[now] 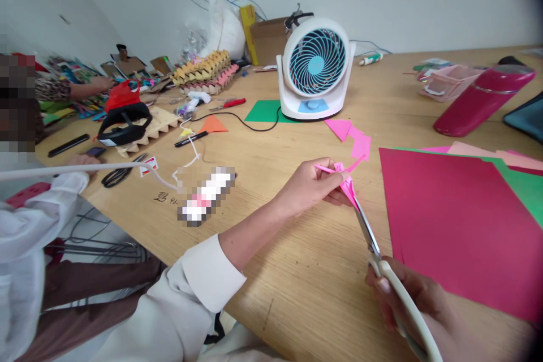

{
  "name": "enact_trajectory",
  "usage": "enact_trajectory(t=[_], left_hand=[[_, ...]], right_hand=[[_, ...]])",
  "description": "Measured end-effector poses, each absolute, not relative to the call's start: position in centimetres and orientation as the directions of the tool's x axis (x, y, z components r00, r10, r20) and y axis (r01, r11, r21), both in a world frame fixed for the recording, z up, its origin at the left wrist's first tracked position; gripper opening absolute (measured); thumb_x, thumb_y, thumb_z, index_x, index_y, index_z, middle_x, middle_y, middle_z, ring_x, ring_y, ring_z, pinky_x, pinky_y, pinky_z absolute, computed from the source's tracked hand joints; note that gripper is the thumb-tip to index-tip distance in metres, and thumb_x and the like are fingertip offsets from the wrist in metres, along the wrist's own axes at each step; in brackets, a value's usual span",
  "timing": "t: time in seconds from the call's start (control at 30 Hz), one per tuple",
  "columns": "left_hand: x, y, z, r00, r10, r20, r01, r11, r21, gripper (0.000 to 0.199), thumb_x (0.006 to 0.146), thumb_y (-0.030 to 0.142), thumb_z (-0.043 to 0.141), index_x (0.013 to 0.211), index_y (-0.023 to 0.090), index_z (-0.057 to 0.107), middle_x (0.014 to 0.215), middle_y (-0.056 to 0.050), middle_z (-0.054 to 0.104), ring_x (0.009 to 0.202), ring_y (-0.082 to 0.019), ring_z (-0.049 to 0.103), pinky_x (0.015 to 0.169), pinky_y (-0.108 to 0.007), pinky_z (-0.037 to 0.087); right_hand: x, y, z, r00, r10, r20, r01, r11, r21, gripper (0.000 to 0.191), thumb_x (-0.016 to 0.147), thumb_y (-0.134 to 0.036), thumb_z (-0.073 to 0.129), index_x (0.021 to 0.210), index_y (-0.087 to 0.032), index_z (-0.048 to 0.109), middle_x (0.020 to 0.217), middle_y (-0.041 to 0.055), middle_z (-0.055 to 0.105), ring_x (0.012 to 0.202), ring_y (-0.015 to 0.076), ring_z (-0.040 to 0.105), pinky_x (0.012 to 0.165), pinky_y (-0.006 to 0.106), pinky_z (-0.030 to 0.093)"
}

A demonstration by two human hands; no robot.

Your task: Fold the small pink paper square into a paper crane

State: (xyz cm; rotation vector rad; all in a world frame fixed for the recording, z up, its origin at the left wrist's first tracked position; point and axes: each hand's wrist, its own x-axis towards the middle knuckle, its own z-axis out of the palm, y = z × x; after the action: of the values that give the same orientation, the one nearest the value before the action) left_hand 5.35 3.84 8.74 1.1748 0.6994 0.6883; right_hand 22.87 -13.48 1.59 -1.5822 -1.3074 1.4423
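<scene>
Near the middle of the table, my left hand [311, 185] is closed on a small folded piece of pink paper [348, 188], with narrow strips sticking out. My right hand [418, 300], at the lower right, grips scissors [367, 227] by their pale handles. The blade tips touch the lower end of the pink paper. Beyond my left hand lie pink paper scraps [360, 142]. A large dark-red sheet [458, 220] lies to the right, over green sheets.
A white fan [316, 68] stands behind my hands. A magenta bottle [483, 99] lies tilted at the right, near a pink basket [452, 82]. At the left are egg trays [203, 73], cables, a pixelated object and other people's arms.
</scene>
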Motion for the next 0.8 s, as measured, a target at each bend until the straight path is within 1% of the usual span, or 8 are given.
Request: enact_trajectory(t=[0.27,0.5,0.67,0.8], left_hand=[[5.35,3.83,8.64,0.619,0.779,-0.103,-0.132,0.232,0.964,0.017,0.089,0.026,0.063,0.082,0.015,0.052,0.073,0.001,0.069,0.063,-0.012,0.073,0.062,-0.02,0.057],[5.51,3.49,8.34,0.645,0.757,-0.109,-0.106,0.23,0.967,0.022,0.086,0.03,0.067,0.081,0.014,0.053,0.073,-0.001,0.069,0.065,-0.014,0.073,0.064,-0.024,0.059],[5.55,3.29,8.26,0.641,0.76,-0.105,-0.097,0.216,0.972,0.019,0.087,0.028,0.065,0.082,0.015,0.052,0.072,0.0,0.068,0.065,-0.013,0.073,0.064,-0.024,0.058],[5.59,3.17,8.37,0.636,0.764,-0.11,-0.095,0.219,0.971,0.02,0.087,0.028,0.066,0.081,0.014,0.052,0.072,-0.001,0.068,0.065,-0.014,0.073,0.064,-0.024,0.058]], right_hand=[[22.57,-13.49,1.44,-0.078,0.937,-0.34,0.245,-0.312,-0.918,0.056,0.082,-0.075,0.053,0.069,-0.02,0.057,0.054,-0.0016,0.044,0.049,0.0111,0.04,0.045,0.023,0.031],[22.74,-13.37,1.44,-0.112,0.93,-0.35,0.274,-0.309,-0.911,0.054,0.085,-0.072,0.052,0.072,-0.02,0.057,0.057,-0.0009,0.048,0.05,0.0111,0.041,0.045,0.023,0.031],[22.68,-13.46,1.74,-0.074,0.948,-0.31,0.305,-0.275,-0.912,0.051,0.084,-0.071,0.054,0.072,-0.021,0.058,0.058,-0.0015,0.047,0.051,0.0112,0.04,0.045,0.023,0.031],[22.43,-13.48,1.97,-0.065,0.941,-0.332,0.281,-0.303,-0.911,0.052,0.082,-0.072,0.056,0.07,-0.021,0.058,0.057,-0.0009,0.048,0.051,0.0119,0.041,0.045,0.023,0.032]])
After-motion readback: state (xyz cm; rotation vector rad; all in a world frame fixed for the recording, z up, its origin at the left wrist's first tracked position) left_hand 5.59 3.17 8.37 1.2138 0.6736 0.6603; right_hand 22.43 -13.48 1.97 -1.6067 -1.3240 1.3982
